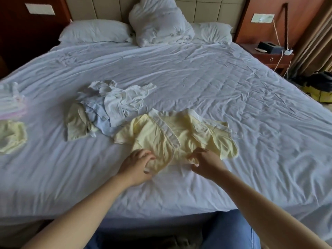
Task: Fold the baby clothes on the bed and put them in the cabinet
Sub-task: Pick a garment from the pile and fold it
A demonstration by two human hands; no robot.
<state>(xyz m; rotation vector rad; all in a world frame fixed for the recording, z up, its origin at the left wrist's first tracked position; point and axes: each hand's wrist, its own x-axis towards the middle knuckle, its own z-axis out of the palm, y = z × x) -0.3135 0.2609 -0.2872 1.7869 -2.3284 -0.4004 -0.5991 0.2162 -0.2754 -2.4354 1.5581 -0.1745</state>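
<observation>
Bed: the bed (233, 87) has a wrinkled white sheet and carries all the clothes; the person stands at its near edge.

Yellow garment: a pale yellow garment (179, 139) with white trim lies spread open, near the middle of the near edge. Its lower hem points to the person.

Left hand: the left hand (139, 163) grips the left part of the lower hem, with the fingers curled over the cloth and the thumb under it.

Right hand: the right hand (204, 163) pinches the right part of the same hem between thumb and fingers. The two hands are apart, with cloth between them.

Unfolded pile: a loose pile (107, 106) of white, light blue and pale green pieces lies just beside the garment, on the side of the left edge, and touches its left sleeve.

Folded pieces: at the left edge lie a folded stack (10, 101) in white and pink and, nearer to the person, a small yellow piece (10, 139).

Head edge: two pillows (95, 31) lie at the far corners, with a crumpled duvet (159, 22) between them.

Beside the bed: a wooden nightstand (274, 58) with a black box (269, 46) stands past the far right corner, and a yellow and black bag (319, 90) lies on the floor by the right edge.
</observation>
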